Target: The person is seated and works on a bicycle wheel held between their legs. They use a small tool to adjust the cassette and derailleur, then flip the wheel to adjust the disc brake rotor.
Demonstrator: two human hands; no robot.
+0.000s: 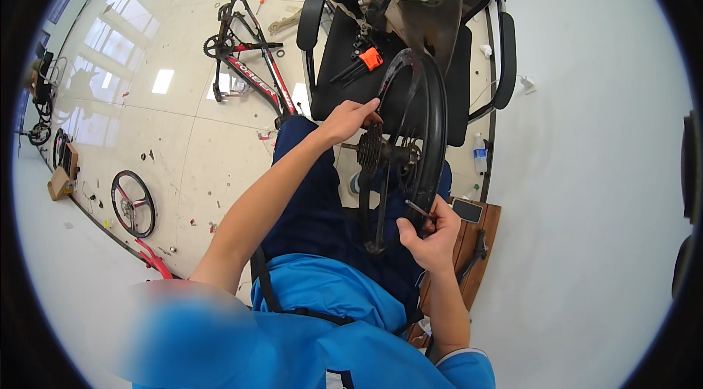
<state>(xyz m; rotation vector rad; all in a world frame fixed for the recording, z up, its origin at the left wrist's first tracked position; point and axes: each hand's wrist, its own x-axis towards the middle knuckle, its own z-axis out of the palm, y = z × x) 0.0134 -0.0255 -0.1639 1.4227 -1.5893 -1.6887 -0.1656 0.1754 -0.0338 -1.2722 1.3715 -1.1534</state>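
Observation:
A black bicycle wheel [433,132] stands upright between my legs, leaning near the chair's seat. Its toothed cassette [370,150] faces left, with the axle sticking out. My left hand [353,121] grips the wheel's rim just above the cassette, index finger along the edge. Low on the wheel's right side, my right hand [433,236] is closed on a thin metal tool [417,207]. The tool's tip lies against or close to the tyre; contact is hard to make out. My right fingers partly hide the tool's exact kind.
Ahead stands a black office chair [338,52] bearing an orange-and-black tool holder [370,59] and metal parts. A red-black bike frame [253,74] lies on the floor to the left, a small spoked wheel [134,204] beyond. A wooden bench [483,246] holds a phone [466,210] at right.

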